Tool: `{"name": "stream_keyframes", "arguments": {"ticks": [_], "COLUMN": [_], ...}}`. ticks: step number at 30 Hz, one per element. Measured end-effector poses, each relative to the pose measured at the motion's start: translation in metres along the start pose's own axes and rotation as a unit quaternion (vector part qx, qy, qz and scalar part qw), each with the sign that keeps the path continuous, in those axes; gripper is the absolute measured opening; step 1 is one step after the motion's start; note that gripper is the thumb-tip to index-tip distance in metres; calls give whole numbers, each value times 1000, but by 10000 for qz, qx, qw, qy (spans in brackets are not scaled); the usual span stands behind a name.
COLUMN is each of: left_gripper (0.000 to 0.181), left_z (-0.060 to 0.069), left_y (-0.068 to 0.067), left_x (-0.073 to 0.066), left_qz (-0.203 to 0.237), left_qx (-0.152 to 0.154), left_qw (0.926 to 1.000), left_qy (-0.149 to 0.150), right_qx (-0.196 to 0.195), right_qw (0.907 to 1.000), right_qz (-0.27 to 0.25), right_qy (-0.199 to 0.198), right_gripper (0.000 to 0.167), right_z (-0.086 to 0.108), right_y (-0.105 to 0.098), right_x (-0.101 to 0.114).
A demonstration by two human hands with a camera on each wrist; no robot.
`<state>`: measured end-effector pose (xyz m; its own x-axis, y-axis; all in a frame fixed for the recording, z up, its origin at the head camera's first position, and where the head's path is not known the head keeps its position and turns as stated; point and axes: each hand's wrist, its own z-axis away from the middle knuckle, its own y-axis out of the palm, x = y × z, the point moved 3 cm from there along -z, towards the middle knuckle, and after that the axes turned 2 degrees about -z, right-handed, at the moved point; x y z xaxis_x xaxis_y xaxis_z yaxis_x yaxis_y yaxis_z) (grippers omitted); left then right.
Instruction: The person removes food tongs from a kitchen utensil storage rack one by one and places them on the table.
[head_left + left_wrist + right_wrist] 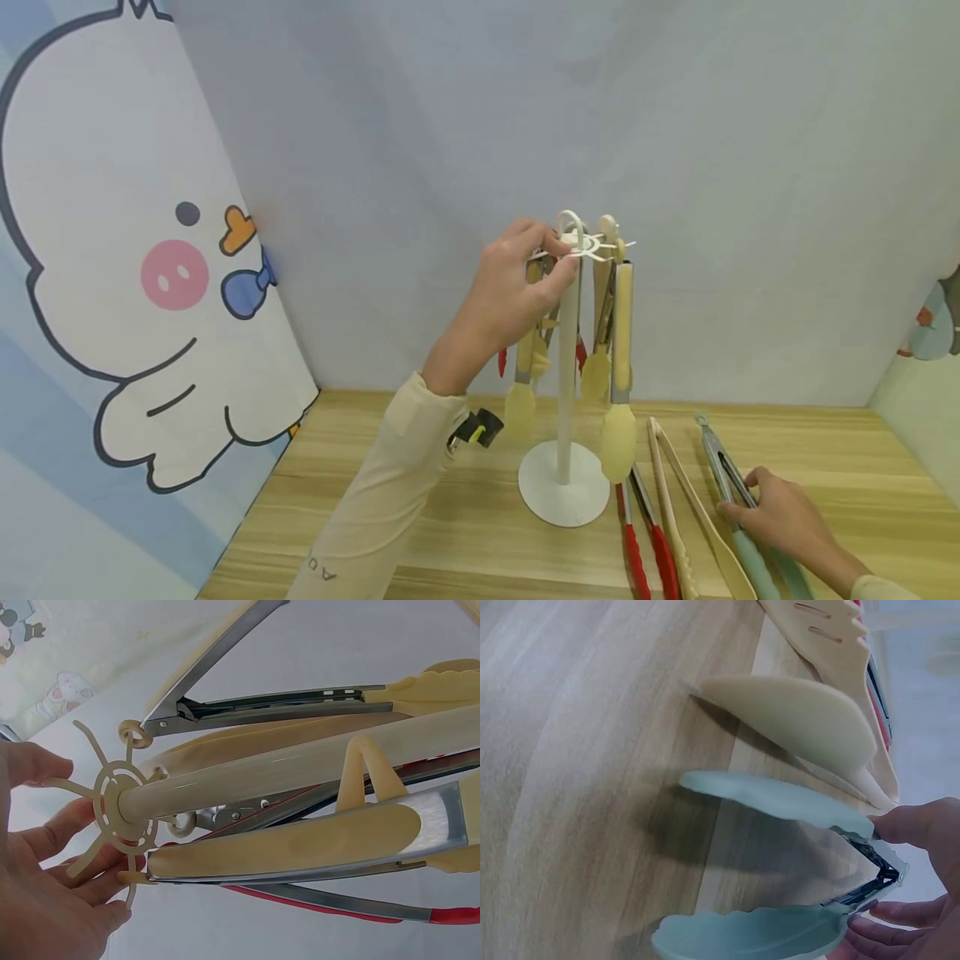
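Note:
A white utensil stand (567,392) with a round base rises from the wooden table. At its top, my left hand (510,292) holds the hook wheel (112,802), thumb and fingers placed among the spokes. Pale yellow tongs (621,333) hang from the hooks, along with other tongs partly hidden behind the pole. On the table to the right, my right hand (787,517) grips teal-tipped metal tongs (718,467), thumb on one arm and fingers on the other. Their teal heads (772,799) are spread apart in the right wrist view.
Beside the teal tongs lie cream tongs (675,508) and red-handled tongs (660,550), side by side to the right of the stand's base. A pale cloth wall (420,167) stands behind the table (360,467), with a cartoon panel (97,250) at left.

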<state>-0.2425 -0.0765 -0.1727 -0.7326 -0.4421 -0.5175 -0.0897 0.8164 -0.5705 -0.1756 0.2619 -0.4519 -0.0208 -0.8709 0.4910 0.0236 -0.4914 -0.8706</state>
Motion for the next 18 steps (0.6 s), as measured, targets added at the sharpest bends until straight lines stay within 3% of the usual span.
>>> {"name": "stream_keyframes", "arguments": {"ticks": [9,18], "left_gripper": [15,15], "left_z": [-1,-3], "left_y": [3,4], "left_x": [3,3], "left_qz": [-55,31], "left_qx": [-61,-48], "left_qw": [10000,10000], "left_qy": [-30,-47], "right_qx": [-195,-290], "right_qw": [9995,9992], "right_qz": [6,10], "right_qy": [-257,-257], "right_gripper": [53,49], "right_z": [-7,-8], "right_y": [9,11], "right_x": [-6,-8]}}
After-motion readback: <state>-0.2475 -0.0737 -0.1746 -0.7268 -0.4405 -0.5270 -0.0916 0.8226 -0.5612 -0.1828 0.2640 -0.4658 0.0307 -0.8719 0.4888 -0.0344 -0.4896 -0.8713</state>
